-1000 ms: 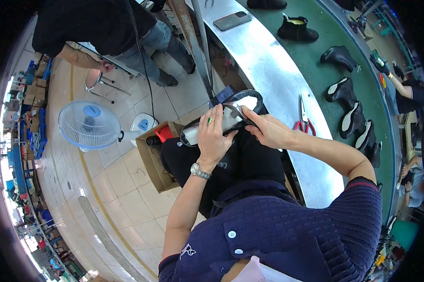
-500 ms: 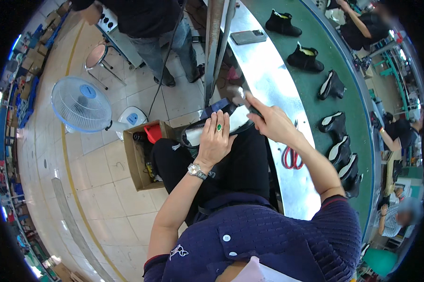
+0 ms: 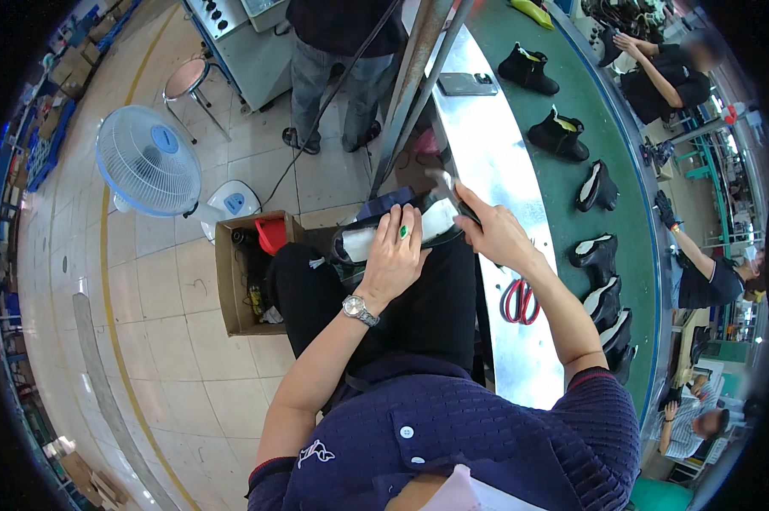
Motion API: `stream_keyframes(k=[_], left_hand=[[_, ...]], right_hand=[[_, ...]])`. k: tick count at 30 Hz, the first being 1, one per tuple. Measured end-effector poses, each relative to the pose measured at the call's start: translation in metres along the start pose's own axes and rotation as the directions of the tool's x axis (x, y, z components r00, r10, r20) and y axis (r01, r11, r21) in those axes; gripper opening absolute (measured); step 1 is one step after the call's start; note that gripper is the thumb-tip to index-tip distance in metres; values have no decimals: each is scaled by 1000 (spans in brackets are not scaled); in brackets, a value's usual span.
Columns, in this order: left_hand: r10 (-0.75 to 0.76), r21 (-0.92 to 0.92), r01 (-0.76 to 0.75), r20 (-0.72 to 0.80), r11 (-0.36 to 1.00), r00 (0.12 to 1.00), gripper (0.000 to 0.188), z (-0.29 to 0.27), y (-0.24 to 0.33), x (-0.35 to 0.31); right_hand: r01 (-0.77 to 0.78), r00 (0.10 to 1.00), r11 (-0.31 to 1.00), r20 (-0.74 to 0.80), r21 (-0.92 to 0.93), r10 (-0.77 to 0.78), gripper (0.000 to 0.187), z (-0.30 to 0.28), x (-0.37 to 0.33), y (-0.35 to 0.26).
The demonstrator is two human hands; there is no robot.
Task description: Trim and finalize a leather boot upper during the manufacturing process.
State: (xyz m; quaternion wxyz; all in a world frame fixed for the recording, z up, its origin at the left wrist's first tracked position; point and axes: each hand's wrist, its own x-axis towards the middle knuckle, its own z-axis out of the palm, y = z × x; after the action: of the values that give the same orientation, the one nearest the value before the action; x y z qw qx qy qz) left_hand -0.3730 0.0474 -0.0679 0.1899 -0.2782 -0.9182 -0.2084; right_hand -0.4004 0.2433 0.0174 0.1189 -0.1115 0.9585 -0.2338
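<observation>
A black shoe with a white sole lies across my lap, sole side up. My left hand is pressed over its middle, with the fingers across the sole and the thumb along the near side. My right hand is closed round the dark handle of a hammer. The hammer's metal head is just above the far edge of the sole, near the shoe's right end; I cannot tell whether it touches. A dark blue block-like thing sits behind the shoe, partly hidden.
Red-handled scissors and a phone lie on the metal bench at my right. Beyond it, several black boots stand on a green belt. A cardboard box, a fan and a metal post are nearby.
The hammer, blurred by motion before, now shows sharply, its head steeper over the sole. My left hand keeps its place on the shoe. The boots have moved slightly nearer along the bench.
</observation>
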Motion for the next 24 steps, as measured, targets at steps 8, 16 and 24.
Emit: stream_keyframes(k=[8,16,24], left_hand=[[-20,61,20,-1,998,1000,62,6,3,-2],[18,26,-17,-61,1000,998,46,17,0,-6],[-2,93,6,-49,996,999,56,20,3,-4]], right_hand=[[117,991,970,82,-212,-102,60,4,4,-10],[81,990,974,126,-211,-55,57,6,6,-29],[6,996,989,88,-147,7,55,9,6,-19]])
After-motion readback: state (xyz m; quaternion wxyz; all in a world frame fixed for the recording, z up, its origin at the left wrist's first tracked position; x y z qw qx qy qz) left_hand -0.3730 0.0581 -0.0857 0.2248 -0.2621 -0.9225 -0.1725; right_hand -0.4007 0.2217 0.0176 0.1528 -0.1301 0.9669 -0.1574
